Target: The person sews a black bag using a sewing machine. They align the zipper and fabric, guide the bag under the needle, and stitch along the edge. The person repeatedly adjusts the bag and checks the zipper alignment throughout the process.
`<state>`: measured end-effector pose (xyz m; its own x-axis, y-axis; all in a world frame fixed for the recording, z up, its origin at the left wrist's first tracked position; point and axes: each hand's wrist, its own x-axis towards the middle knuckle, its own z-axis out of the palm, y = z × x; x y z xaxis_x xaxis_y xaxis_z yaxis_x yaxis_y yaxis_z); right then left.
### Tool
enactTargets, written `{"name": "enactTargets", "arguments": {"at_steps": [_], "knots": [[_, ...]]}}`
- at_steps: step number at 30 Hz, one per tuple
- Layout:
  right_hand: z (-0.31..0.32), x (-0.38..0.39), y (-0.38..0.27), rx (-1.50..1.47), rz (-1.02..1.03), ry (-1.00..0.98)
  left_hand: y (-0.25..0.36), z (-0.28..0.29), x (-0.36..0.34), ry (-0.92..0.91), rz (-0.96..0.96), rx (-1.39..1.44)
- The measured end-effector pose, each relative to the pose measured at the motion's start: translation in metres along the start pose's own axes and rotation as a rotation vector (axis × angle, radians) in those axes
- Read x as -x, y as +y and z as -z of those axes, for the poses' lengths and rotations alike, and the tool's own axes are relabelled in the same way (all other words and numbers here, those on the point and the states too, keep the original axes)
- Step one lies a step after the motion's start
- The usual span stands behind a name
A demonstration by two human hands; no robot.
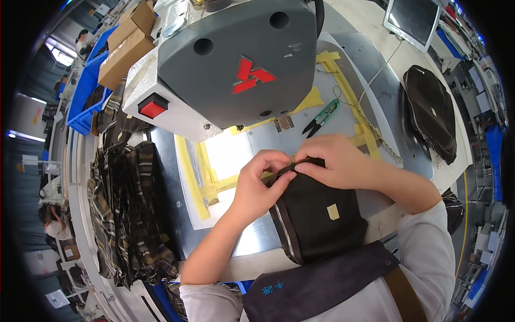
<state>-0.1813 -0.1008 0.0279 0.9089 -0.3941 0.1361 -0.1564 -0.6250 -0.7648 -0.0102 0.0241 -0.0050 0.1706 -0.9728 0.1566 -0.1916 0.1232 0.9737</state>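
Note:
A dark brown fabric pouch (322, 214) with a metal zipper (286, 231) along its left side lies near the front of the machine bed. My left hand (263, 185) pinches the upper end of the zipper edge between thumb and fingers. Close against it, my right hand (338, 165) is closed on the same top corner of the pouch, its thumb pressed to the fabric. A small pale yellow label (333, 212) sits on the pouch's face. Beyond my right hand lie green-handled thread snips (323, 116), blades toward the lower left.
A grey sewing machine head (241, 59) with a red button (153, 106) overhangs the bed. Plaid and dark fabric pieces (134, 209) are heaped at left, below a blue bin (83, 121) and cardboard box (124, 56). Another dark pouch (431, 115) and a screen (413, 21) are at right.

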Motion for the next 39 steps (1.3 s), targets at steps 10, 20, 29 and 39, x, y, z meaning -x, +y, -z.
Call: {"name": "enactTargets", "arguments": {"at_steps": [10, 20, 29, 39], "knots": [[-0.002, -0.006, 0.013, -0.356, -0.305, -0.109, 0.007, 0.008, -0.005, -0.207, 0.263, -0.131], [-0.004, -0.006, 0.010, -0.247, -0.254, -0.048, 0.011, 0.007, -0.006, -0.193, 0.287, -0.079], [-0.017, -0.011, 0.009, -0.163, -0.296, -0.045, 0.010, 0.009, -0.010, -0.222, 0.099, -0.450], [-0.018, -0.013, 0.011, -0.584, -0.366, -0.045, 0.031, 0.032, -0.018, -0.199, 0.246, -0.277]]}}
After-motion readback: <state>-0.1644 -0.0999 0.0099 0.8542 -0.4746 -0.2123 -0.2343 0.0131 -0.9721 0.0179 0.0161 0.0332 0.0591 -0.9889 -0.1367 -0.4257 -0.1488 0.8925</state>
